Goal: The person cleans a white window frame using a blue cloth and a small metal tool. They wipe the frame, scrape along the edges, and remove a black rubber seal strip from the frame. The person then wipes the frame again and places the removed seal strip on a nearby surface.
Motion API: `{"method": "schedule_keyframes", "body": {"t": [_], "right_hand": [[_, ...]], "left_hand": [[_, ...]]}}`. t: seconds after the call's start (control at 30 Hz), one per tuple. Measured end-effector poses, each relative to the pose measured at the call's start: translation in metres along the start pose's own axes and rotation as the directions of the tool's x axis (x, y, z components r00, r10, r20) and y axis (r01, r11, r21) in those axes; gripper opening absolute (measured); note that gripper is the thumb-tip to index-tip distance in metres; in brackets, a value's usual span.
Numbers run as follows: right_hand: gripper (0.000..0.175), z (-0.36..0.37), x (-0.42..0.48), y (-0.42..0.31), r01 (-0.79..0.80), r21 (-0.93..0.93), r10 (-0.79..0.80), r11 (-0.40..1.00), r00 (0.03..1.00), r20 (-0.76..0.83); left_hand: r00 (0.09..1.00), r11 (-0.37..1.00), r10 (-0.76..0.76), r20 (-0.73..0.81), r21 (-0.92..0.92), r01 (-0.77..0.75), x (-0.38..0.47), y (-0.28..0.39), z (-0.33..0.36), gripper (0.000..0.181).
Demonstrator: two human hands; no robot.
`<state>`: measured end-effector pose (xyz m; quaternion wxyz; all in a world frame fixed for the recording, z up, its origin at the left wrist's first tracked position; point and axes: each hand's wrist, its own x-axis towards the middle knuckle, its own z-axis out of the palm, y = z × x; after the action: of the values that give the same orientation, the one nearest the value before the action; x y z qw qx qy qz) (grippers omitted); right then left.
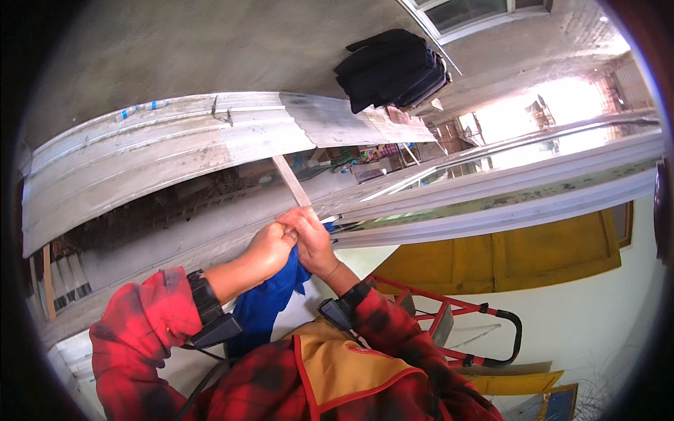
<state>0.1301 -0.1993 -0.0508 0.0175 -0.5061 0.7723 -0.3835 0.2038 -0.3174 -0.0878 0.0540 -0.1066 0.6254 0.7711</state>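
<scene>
My left hand (268, 250) and my right hand (311, 239) meet near the middle of the view, both closed on the upper end of a blue cloth (279, 294). The cloth hangs from them towards my body, passing behind my left forearm. Just beyond my hands a narrow wooden strut (290, 180) runs up to the edge of a corrugated roof sheet (174, 150). The end of a white window frame (421, 210) lies right beside my right hand. My fingers hide the gripped part of the cloth.
A red stepladder (447, 316) with black-capped rails stands at the lower right, near yellow wooden panels (489, 258). Dark clothes (389, 68) hang beyond the roof sheets. Past the sill (221, 252), a grey ground or ledge shows under the roof, with clutter along it.
</scene>
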Motion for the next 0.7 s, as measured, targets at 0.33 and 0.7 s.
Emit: {"method": "schedule_keyframes", "body": {"t": [0.33, 0.7], "right_hand": [[0.037, 0.012, -0.002, -0.021, 0.123, 0.021, -0.124, 0.992, 0.991, 0.049], [0.046, 0.016, 0.012, -0.07, 0.195, 0.185, -0.23, 0.963, 0.954, 0.192]], "left_hand": [[1.0, 0.973, -0.008, -0.003, -0.232, 0.007, -0.046, 0.0, -0.023, 0.022], [0.995, 0.971, -0.085, -0.044, -0.228, 0.073, -0.106, 0.018, -0.048, 0.024]]}}
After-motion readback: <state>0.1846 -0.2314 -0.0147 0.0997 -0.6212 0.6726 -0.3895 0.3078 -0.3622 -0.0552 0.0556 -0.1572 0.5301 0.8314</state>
